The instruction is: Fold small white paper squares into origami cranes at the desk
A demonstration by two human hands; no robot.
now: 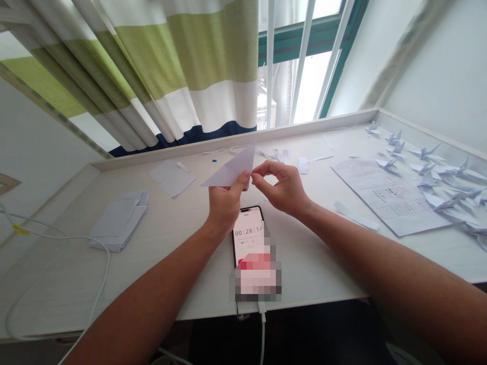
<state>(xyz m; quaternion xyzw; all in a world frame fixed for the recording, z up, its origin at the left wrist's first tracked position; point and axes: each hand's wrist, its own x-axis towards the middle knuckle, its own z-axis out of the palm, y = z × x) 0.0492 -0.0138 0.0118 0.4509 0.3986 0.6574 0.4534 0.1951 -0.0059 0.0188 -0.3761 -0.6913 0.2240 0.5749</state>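
A sheet of white paper [230, 170], folded to a triangle, is held up over the desk. My left hand [225, 205] grips its lower edge, thumb on the near face. Beside the paper's right edge is my right hand [283, 187], its thumb and index finger pinched together at the corner. Whether a bit of the paper lies between those fingertips is too small to tell. Below my hands a phone [247, 228] lies face up on the desk, showing a running-time display; its lower part is pixelated.
Folded paper cranes [426, 167] crowd the right side, some on a written sheet [384, 192]. A paper stack [119, 220] and loose squares [173, 177] lie left. Paper scraps [279, 154] are at the back. A white cable [102, 284] loops over the left edge.
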